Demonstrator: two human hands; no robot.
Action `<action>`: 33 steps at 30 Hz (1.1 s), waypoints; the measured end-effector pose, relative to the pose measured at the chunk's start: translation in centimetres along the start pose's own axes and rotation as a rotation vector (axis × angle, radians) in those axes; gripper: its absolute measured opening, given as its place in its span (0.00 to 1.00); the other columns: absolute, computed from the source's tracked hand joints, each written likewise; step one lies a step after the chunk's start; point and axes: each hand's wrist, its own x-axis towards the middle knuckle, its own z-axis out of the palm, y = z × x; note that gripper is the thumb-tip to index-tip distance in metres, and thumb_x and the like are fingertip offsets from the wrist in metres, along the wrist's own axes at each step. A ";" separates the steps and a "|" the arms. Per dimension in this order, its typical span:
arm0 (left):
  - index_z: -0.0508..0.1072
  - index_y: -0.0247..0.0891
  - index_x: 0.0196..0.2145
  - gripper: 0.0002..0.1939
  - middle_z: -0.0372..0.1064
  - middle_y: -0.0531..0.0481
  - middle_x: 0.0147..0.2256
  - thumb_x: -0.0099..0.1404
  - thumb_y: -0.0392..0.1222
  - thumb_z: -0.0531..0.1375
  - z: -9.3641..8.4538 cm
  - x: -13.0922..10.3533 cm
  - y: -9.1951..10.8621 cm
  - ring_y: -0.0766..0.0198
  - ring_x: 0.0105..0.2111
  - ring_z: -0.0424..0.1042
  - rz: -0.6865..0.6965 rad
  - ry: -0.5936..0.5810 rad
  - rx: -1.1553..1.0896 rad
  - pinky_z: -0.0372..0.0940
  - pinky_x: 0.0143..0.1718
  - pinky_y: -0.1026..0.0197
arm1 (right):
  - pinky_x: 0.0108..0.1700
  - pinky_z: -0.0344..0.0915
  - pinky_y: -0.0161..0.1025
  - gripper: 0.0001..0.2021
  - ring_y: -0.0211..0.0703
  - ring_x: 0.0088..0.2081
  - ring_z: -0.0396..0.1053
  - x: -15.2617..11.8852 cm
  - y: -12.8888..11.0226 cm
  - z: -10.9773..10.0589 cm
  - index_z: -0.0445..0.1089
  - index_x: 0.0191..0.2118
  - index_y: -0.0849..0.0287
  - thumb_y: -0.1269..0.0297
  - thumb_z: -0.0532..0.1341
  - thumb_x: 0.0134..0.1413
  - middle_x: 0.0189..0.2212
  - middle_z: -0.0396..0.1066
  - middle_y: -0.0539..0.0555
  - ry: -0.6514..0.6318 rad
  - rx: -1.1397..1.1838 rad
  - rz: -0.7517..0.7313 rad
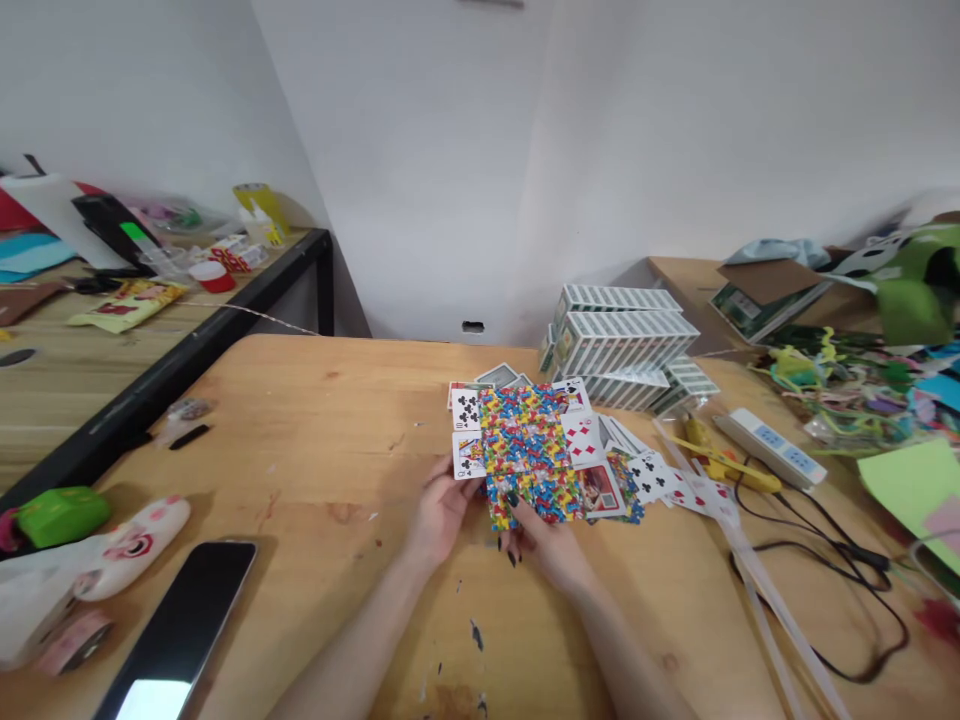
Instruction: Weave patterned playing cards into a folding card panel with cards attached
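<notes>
Both hands hold a flat panel of joined playing cards (525, 440), its middle covered in a bright red, blue and yellow pattern. Plain card faces stick out at its left and right sides, among them a club court card (467, 456) and a diamond card (582, 440). My left hand (439, 508) grips the lower left corner, its fingers partly hidden underneath. At the lower edge, my right hand (546, 543) pinches the panel with the thumb on top and dark-nailed fingers below. Loose playing cards (651, 476) lie spread on the table to the right.
Striped card boxes (626, 342) are stacked behind the panel. To the right are a yellow glue gun (720, 465), a power strip (776, 448), a black cable (832, 545) and clear strips (765, 585). A phone (184, 625) and a green object (64, 516) lie left.
</notes>
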 end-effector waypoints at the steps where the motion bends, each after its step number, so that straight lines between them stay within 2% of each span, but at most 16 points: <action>1: 0.71 0.38 0.41 0.17 0.72 0.48 0.40 0.53 0.31 0.56 0.0 0.0 0.0 0.61 0.41 0.69 -0.023 0.016 -0.026 0.63 0.42 0.60 | 0.18 0.53 0.32 0.16 0.33 0.15 0.59 -0.1 0.0 0.0 0.65 0.23 0.61 0.52 0.57 0.50 0.16 0.66 0.50 -0.020 0.005 0.005; 5: 0.70 0.40 0.42 0.16 0.72 0.49 0.41 0.54 0.35 0.57 0.1 -0.2 0.3 0.61 0.40 0.70 -0.094 0.029 -0.066 0.65 0.39 0.61 | 0.17 0.54 0.31 0.17 0.32 0.14 0.59 -0.2 -0.2 0.5 0.66 0.24 0.62 0.52 0.56 0.51 0.15 0.66 0.50 -0.107 0.027 0.024; 10: 0.71 0.36 0.40 0.14 0.74 0.45 0.36 0.54 0.40 0.58 0.3 -0.8 0.7 0.56 0.37 0.72 -0.379 -0.008 0.020 0.65 0.39 0.56 | 0.15 0.52 0.30 0.17 0.31 0.13 0.57 -0.6 -0.5 1.4 0.65 0.23 0.62 0.51 0.57 0.49 0.13 0.64 0.48 -0.189 0.067 0.066; 13: 0.72 0.36 0.39 0.14 0.74 0.44 0.36 0.53 0.40 0.59 0.8 -1.1 1.0 0.54 0.37 0.72 -0.463 -0.010 0.037 0.65 0.40 0.54 | 0.15 0.51 0.30 0.17 0.31 0.13 0.56 -1.1 -0.5 1.5 0.63 0.22 0.61 0.51 0.57 0.49 0.12 0.63 0.47 -0.190 0.040 0.065; 18: 0.72 0.36 0.36 0.11 0.74 0.45 0.36 0.53 0.38 0.60 0.3 -1.0 0.8 0.55 0.36 0.72 -0.444 0.046 0.043 0.66 0.40 0.54 | 0.14 0.46 0.30 0.21 0.29 0.11 0.51 -1.8 -0.6 1.4 0.61 0.18 0.60 0.48 0.55 0.49 0.10 0.60 0.46 -0.199 -0.055 0.057; 24: 0.72 0.37 0.38 0.14 0.74 0.46 0.37 0.52 0.35 0.61 -1.1 -1.3 0.3 0.56 0.40 0.71 -0.395 -0.029 0.035 0.64 0.44 0.55 | 0.13 0.46 0.31 0.23 0.29 0.10 0.50 -2.3 -1.5 2.0 0.58 0.15 0.59 0.45 0.54 0.48 0.08 0.56 0.45 -0.197 -0.144 0.058; 30: 0.72 0.38 0.40 0.16 0.74 0.46 0.36 0.52 0.37 0.61 -0.2 -1.7 1.3 0.53 0.41 0.71 -0.444 -0.149 0.026 0.63 0.45 0.52 | 0.11 0.42 0.31 0.22 0.28 0.08 0.47 -2.3 -1.1 2.2 0.59 0.16 0.60 0.45 0.56 0.46 0.06 0.55 0.44 -0.202 -0.075 0.092; 33: 0.71 0.36 0.40 0.18 0.74 0.45 0.36 0.49 0.38 0.64 -0.2 -1.6 1.7 0.52 0.40 0.71 -0.399 -0.192 0.024 0.63 0.44 0.51 | 0.11 0.44 0.30 0.23 0.28 0.08 0.48 -2.1 -0.6 1.8 0.60 0.15 0.61 0.45 0.56 0.46 0.07 0.55 0.45 -0.239 -0.063 0.118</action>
